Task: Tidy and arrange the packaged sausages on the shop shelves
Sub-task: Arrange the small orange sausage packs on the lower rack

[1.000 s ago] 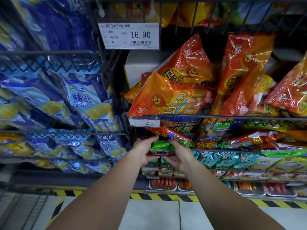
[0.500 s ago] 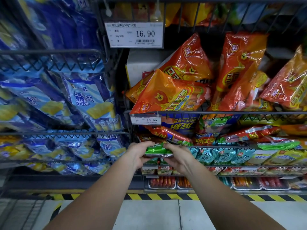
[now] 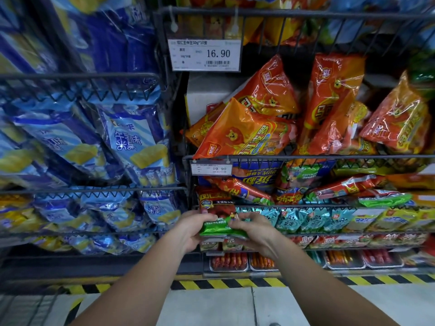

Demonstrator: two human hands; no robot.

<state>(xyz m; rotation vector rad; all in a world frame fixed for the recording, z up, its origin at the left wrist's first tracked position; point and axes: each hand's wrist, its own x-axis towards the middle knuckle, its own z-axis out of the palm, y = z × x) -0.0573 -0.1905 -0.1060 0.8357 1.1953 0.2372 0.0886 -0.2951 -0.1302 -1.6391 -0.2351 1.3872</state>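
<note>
My left hand [image 3: 190, 231] and right hand [image 3: 256, 234] both grip a green sausage packet [image 3: 217, 228], one at each end, fingers curled over it. It is at the wire shelf's [image 3: 353, 206] front left corner, just beside teal packets [image 3: 289, 220].

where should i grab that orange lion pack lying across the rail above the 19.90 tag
Probably by its lower left end: the orange lion pack lies slanted, with that flat end overhanging the wire rail, nearest the front. Come from the front, pinching its top and bottom faces.
</note>
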